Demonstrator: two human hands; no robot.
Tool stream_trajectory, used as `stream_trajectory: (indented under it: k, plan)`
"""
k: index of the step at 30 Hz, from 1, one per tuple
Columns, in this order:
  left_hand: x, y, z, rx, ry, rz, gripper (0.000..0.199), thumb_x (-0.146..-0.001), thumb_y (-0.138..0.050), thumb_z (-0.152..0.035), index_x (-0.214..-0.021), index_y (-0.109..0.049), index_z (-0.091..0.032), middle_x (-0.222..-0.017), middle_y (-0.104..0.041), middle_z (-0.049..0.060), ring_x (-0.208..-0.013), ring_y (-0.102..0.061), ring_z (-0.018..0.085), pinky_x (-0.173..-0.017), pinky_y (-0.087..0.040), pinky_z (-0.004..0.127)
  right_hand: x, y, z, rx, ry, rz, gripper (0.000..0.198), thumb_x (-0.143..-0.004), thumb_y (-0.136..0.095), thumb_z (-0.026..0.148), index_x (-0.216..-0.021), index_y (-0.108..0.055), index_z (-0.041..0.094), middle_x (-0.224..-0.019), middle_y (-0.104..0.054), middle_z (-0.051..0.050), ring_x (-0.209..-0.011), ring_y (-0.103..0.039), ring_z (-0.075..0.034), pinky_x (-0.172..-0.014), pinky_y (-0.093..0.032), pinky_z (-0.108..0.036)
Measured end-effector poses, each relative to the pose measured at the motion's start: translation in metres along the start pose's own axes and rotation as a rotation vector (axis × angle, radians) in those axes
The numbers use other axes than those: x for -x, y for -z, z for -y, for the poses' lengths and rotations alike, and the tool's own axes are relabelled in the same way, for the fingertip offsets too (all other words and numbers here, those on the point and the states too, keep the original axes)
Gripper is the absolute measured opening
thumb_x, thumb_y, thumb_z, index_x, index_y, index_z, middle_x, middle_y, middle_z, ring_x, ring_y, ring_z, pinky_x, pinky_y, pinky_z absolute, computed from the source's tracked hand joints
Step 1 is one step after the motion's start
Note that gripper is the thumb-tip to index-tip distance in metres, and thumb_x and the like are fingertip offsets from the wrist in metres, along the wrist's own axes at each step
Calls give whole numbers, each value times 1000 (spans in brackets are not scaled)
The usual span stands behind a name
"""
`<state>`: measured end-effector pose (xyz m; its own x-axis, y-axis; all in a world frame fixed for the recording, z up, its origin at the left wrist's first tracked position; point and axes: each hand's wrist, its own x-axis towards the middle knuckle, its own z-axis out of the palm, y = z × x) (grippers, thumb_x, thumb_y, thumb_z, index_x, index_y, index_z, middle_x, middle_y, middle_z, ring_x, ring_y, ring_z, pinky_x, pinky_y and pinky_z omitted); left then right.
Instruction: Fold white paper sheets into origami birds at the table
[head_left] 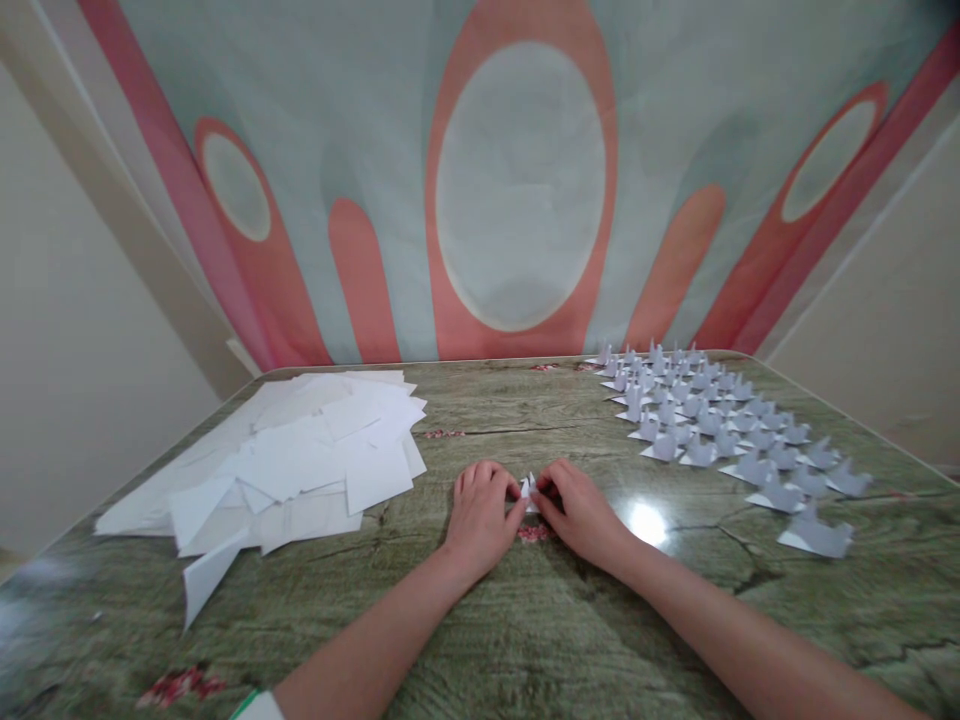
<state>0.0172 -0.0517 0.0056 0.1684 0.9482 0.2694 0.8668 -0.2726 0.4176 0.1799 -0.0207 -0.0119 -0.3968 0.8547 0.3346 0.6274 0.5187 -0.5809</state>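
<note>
A small white folded-paper figure (529, 494) stands near the middle of the table, between my two hands. My left hand (486, 508) grips its left side with thumb and fingers, the other fingers curled against the tabletop. On the figure's right side, the fingertips of my right hand (574, 503) pinch the paper. Two pointed tips of paper show upward between the hands; the lower part is partly hidden by the fingers.
A wide, loose pile of white paper sheets (300, 450) covers the table's left side, one sheet (212, 578) jutting toward me. Several rows of finished white paper figures (697, 452) stand at right. Behind the wood-patterned table (465, 640) hangs a patterned cloth (517, 190).
</note>
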Motion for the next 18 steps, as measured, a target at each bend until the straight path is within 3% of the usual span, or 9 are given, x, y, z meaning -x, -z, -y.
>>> stream_trajectory:
  k: [6, 11, 18]
  plan:
    - [3, 6, -3, -36, -58, -6, 5, -83, -54, -25, -87, -53, -22, -96, -51, 3, -97, -45, 21, -87, -35, 39, -2, 0, 0, 36, 15, 22, 3, -81, -54, 18, -80, -51, 19, -79, -54, -3, -77, -52, -18, -69, -41, -30]
    - [13, 14, -15, -202, -238, 46, 12, -84, -51, -20, -95, -55, -20, -99, -55, 4, -101, -45, 22, -100, -26, 44, -3, 1, -2, 40, 15, 50, 3, -80, -54, 18, -83, -52, 19, -81, -55, -4, -77, -52, -18, -70, -42, -31]
    - [21, 5, -24, -379, -352, 125, 24, -87, -48, -23, -106, -58, -10, -98, -61, 10, -102, -49, 25, -103, -24, 44, -2, -1, -1, 52, 8, 41, 2, -81, -54, 18, -83, -54, 19, -82, -56, -5, -78, -52, -19, -70, -42, -32]
